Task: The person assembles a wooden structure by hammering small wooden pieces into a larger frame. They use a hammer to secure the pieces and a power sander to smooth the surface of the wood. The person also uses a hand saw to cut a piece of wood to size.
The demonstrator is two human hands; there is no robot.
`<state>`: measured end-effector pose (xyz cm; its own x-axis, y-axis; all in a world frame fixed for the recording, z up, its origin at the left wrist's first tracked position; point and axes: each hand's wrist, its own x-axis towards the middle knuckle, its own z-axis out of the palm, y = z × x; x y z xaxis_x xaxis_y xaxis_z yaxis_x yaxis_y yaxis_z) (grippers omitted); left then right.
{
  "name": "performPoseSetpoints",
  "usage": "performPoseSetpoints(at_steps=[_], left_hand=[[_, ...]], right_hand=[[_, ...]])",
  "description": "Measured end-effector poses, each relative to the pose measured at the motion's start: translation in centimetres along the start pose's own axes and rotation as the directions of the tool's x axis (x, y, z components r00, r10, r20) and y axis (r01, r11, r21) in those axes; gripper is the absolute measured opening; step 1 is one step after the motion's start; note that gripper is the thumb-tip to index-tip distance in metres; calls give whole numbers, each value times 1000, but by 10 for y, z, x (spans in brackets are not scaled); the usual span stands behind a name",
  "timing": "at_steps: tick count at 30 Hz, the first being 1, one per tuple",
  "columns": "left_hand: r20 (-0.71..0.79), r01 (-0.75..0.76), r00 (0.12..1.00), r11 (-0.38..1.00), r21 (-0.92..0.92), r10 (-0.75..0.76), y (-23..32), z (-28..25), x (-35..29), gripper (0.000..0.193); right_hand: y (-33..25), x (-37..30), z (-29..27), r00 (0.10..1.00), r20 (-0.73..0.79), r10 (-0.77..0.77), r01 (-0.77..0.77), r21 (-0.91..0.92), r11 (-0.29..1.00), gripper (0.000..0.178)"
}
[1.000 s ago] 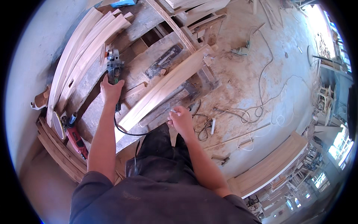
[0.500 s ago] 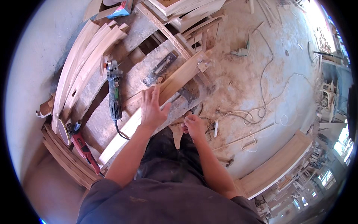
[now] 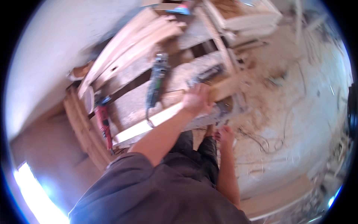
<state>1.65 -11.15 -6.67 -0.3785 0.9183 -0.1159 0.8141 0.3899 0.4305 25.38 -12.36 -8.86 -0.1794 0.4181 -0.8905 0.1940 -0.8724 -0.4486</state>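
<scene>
A long pale wooden board (image 3: 143,125) lies slantwise along the near edge of the workbench. My left hand (image 3: 198,99) is on it, its fingers curled over the wood. Below and to the right, beside the bench, my right hand (image 3: 224,136) is closed; blur hides what its fingers hold, if anything. Just beyond the left hand, a dark, long tool (image 3: 207,74) rests on the bench. A dark angle grinder with a green patch (image 3: 156,84) lies left of that hand.
Several curved wooden pieces (image 3: 128,48) lie at the far left by the wall. A red power tool with a disc (image 3: 102,120) leans nearer to me. Pale wooden frames (image 3: 257,24) stand at the back. Cord (image 3: 268,145) and sawdust cover the floor at right.
The view has swung, shifting the bench rightward in the picture. My left hand has gone from spread fingers over the board to fingers curled on it. My right hand stays closed.
</scene>
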Motion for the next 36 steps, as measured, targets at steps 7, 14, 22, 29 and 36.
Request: performPoseSetpoints(at_steps=[7,14,22,29,36], left_hand=[[75,55,996,998,-10,-54,-9,-28,-10,68],[-151,-92,988,928,-361,40,-34,-9,-12,52],[-417,654,684,756,-12,-598,-155,-68,-46,75],[-18,643,754,744,-182,-656,-171,-95,-30,54],[397,565,708,130,-815,-585,-123,-135,-72,41]], right_hand=[[-27,-11,23,999,37,-5,8,-80,997,17],[-47,-18,50,986,115,-118,131,-113,985,15],[-27,-35,63,997,69,-28,49,-323,945,21],[-27,-52,118,985,169,-31,94,-378,921,26],[-62,-80,139,822,560,-108,432,-489,758,49]])
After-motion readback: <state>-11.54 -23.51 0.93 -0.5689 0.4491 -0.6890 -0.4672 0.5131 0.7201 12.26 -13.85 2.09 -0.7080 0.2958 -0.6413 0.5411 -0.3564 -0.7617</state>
